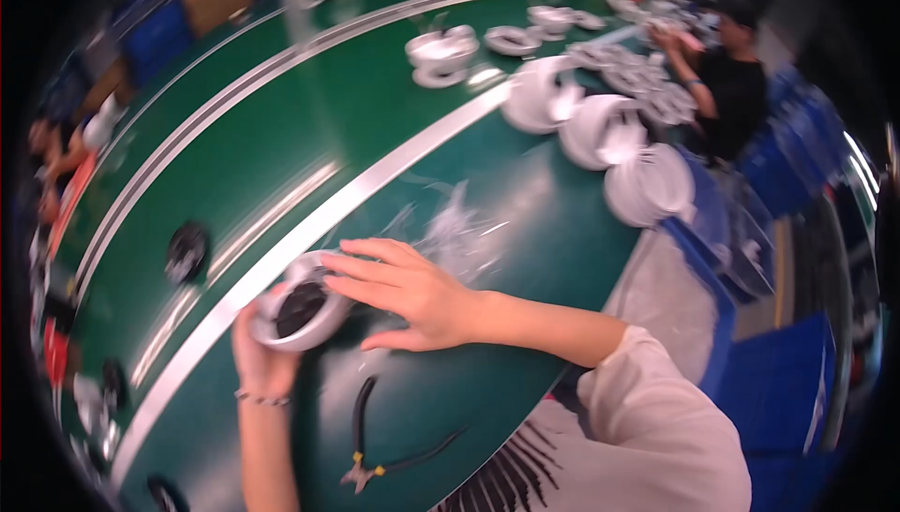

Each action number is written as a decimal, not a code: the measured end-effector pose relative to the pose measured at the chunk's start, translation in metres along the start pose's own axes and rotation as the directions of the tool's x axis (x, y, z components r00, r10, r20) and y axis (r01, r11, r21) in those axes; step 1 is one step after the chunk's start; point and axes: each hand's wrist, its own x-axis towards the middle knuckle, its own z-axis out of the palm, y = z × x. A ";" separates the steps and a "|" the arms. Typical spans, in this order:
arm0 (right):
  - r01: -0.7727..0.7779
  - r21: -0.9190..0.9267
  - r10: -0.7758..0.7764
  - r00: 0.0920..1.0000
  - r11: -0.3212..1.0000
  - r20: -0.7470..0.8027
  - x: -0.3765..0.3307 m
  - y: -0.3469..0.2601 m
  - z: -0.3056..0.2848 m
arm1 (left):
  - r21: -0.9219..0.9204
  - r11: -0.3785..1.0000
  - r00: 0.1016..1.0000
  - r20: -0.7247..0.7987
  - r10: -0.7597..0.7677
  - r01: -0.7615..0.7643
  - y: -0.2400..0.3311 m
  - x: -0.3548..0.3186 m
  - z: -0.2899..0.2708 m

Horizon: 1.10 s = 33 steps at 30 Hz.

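Note:
A round white plastic housing (323,323) with a black part inside it is held in my left hand (261,357), near the metal strip along the bench. My left fingers wrap round its outer side; some of them are hidden behind it. My right hand (422,296) is open, fingers spread, with its fingertips at the housing's right rim; whether they touch it I cannot tell. Below the hands, a pair of cutting pliers (357,474) with dark handles lies spread on the green bench. Beyond my right hand are thin clear plastic scraps (455,226).
Stacks of white round parts (647,184) line the bench's right side. A green conveyor (262,156) runs past on the left, carrying a black round part (187,251) and white housings (441,52). A co-worker (736,90) works at far right. Blue bins (764,381) stand beside me.

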 end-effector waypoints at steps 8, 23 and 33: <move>-0.519 -0.668 0.091 0.820 0.533 -0.565 -0.108 0.060 -0.195 | -0.011 0.986 0.983 0.076 0.167 -0.166 0.029 0.155 0.004; -0.851 -0.504 0.287 0.524 0.148 -0.802 -0.249 0.105 -0.295 | 0.290 0.934 0.898 -0.323 0.300 -0.207 -0.006 0.134 0.077; -0.161 -0.539 0.481 0.699 0.827 0.529 -0.040 -0.001 -0.148 | 0.943 0.161 0.426 -0.279 0.861 0.292 0.086 0.161 -0.044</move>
